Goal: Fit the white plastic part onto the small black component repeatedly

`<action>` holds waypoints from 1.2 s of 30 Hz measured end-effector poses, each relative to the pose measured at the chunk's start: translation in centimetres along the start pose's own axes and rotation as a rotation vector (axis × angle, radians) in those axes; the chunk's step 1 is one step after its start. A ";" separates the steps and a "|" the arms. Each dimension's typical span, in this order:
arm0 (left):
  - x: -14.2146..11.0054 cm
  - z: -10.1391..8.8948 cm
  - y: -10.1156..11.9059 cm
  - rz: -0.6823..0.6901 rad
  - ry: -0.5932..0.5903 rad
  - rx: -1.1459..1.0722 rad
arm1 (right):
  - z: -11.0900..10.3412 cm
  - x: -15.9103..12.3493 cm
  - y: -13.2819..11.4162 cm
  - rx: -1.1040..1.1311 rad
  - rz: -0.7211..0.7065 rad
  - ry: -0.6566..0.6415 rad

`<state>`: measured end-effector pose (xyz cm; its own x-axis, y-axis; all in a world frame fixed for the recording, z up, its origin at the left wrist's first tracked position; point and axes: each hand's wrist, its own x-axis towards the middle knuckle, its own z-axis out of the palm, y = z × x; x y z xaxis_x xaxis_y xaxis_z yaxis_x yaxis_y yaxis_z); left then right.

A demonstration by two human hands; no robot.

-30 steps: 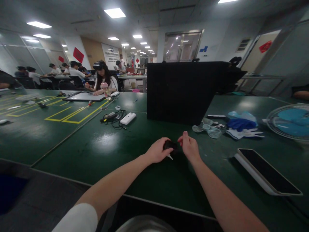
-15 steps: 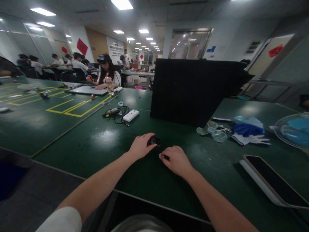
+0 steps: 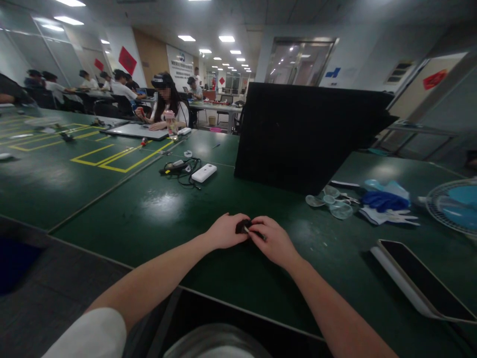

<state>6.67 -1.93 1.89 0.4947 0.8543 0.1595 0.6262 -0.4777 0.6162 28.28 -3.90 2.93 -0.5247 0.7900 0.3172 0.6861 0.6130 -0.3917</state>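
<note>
My left hand [image 3: 225, 231] rests on the green table [image 3: 149, 214] with its fingers curled round a small black object [image 3: 243, 226]. My right hand [image 3: 274, 242] sits just to its right, fingers pinched on a small thin piece with a pale tip [image 3: 256, 232] that touches the black object. What the piece is stays too small to make out. Both hands meet at the middle of the table, close to its front edge.
A tall black panel [image 3: 305, 136] stands behind the hands. A white box [image 3: 203, 173] and black cables [image 3: 179, 169] lie to the far left; clear lids [image 3: 328, 204], blue and white gloves [image 3: 383, 206], a fan [image 3: 454, 204] and a tablet [image 3: 421, 283] lie to the right. People sit at tables farther back.
My right hand moved left and up from the table surface, bringing its small piece against the black object in my left hand. The camera shifted slightly.
</note>
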 end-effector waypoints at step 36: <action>0.1 -0.2 -0.2 -0.032 0.058 0.194 | -1.3 -0.3 2.0 0.192 0.214 -0.067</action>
<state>6.46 -1.73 1.98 0.4412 0.8772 0.1896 0.7479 -0.4761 0.4624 30.42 -2.98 3.14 -0.4150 0.8967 0.1542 0.6802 0.4183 -0.6020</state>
